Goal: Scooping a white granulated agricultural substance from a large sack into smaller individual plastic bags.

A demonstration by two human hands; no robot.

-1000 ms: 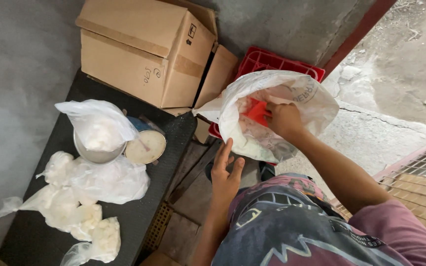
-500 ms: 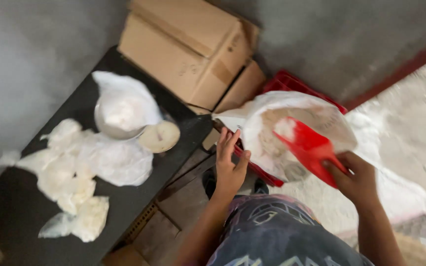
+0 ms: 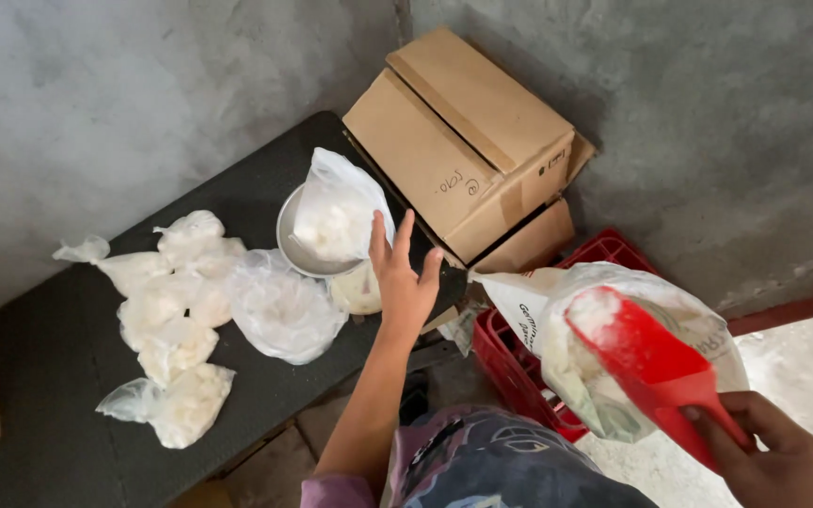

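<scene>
Red scoop (image 3: 646, 362) (powder-dusted) is gripped by the right hand (image 3: 769, 456) at lower right; the left hand (image 3: 405, 282) is spread open by the bagged bowl (image 3: 326, 230).

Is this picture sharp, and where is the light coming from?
Head view: mostly sharp, with slight softness on the right hand and red scoop. Soft daylight brightens the floor at lower right, while the grey wall stays dim. No harsh glare; the plastic bags show only faint sheen. The left hand casts little shadow. Wide-lens stretch slants the cardboard box.
</scene>
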